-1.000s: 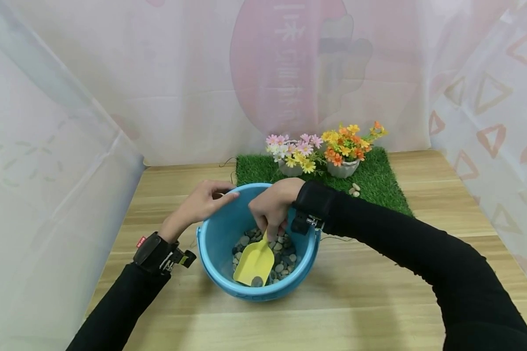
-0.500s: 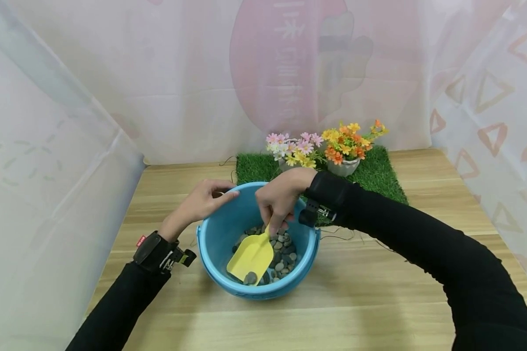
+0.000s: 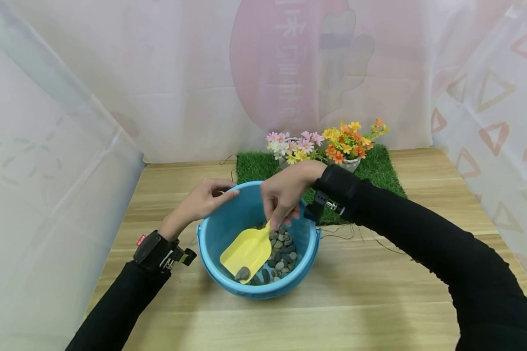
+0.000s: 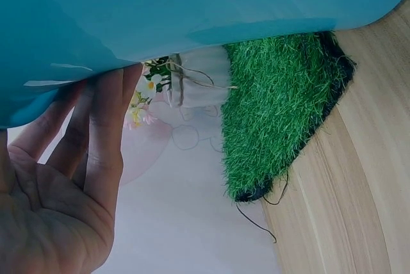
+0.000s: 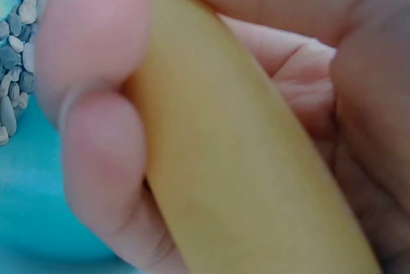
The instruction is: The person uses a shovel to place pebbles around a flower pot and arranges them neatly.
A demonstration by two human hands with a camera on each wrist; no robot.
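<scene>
A light-blue bucket stands on the wooden table with grey pebbles in its bottom. My left hand grips its far-left rim, thumb over the edge and fingers along the outer wall. Inside the bucket, my right hand holds a yellow toy shovel by its handle. In the right wrist view, the fingers curl round that handle. The blade slants down toward the near-left wall, and a grey stone lies at its front edge. Part of the pebbles is hidden under the blade.
Behind the bucket lies a green turf mat with loose dark threads at its edges. Pots of pink and white flowers and orange and yellow flowers stand on it. Printed cloth walls enclose the table.
My right hand has risen a little and shifted right. The shovel blade has moved left over the pebbles, carrying a stone at its front. My left hand keeps its place on the rim.
</scene>
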